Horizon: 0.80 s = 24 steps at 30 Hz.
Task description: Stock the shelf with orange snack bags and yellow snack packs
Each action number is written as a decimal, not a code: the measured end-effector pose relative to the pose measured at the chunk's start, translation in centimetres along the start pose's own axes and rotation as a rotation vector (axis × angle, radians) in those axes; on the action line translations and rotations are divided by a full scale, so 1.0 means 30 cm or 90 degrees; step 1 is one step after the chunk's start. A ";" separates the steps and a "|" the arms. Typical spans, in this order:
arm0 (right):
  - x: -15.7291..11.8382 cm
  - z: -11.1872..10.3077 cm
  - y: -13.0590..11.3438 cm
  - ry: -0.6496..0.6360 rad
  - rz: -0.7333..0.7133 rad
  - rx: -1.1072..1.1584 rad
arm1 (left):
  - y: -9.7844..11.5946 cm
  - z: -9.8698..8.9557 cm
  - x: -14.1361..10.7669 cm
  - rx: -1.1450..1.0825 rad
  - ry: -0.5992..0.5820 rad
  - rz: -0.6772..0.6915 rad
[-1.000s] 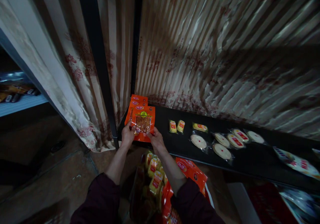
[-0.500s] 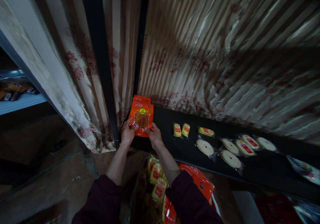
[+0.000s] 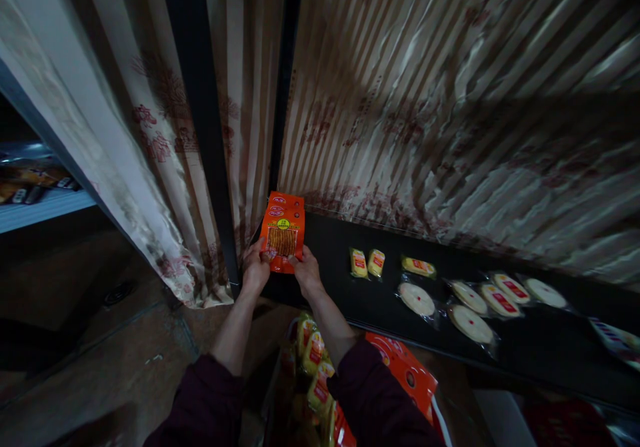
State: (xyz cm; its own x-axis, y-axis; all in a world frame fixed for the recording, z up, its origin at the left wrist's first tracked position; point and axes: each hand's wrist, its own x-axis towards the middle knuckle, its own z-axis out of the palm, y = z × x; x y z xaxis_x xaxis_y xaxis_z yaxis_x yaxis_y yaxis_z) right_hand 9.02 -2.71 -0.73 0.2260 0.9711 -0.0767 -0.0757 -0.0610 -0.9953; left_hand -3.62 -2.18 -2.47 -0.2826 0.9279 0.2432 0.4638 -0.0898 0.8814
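Note:
An orange snack packet [image 3: 283, 232] with a clear window showing thin brown biscuits lies at the left end of a black shelf [image 3: 327, 300]. Behind its top edge, the tops of other orange packets show, lined up with it. My left hand [image 3: 256, 268] grips the packet's lower left corner, thumb on the front. The lower right corner is pinched by my right hand [image 3: 306, 272], its thumb also on the front. The fingers beneath the packet are hidden.
Small yellow wrapped cakes [image 3: 359, 262] and round pale wrapped pastries [image 3: 417, 299] lie along the shelf to the right. Below my forearms, a container holds yellow cakes [image 3: 315, 352] and orange packets [image 3: 400, 367]. A dark post [image 3: 200, 100] and pleated curtains [image 3: 380, 100] stand behind.
Both hands have shifted the front packet slightly, so it lines up more closely with those behind, and another packet's top edge now shows. The view has moved a little left.

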 end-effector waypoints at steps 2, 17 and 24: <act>0.007 -0.001 0.013 0.010 -0.009 -0.017 | -0.001 0.004 0.001 0.029 -0.009 0.008; -0.027 -0.016 0.012 0.113 -0.145 -0.529 | -0.012 0.021 -0.010 0.151 -0.039 0.055; -0.058 -0.014 0.015 0.074 -0.197 -0.664 | -0.002 0.018 -0.020 0.193 -0.050 0.080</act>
State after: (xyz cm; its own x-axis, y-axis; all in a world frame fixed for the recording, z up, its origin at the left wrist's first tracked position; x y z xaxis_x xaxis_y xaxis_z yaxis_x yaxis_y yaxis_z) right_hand 8.99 -4.52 -1.07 0.1875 0.9540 0.2341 0.8479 -0.0368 -0.5289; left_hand -3.03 -2.53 -2.88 -0.1473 0.9426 0.2996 0.7233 -0.1040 0.6827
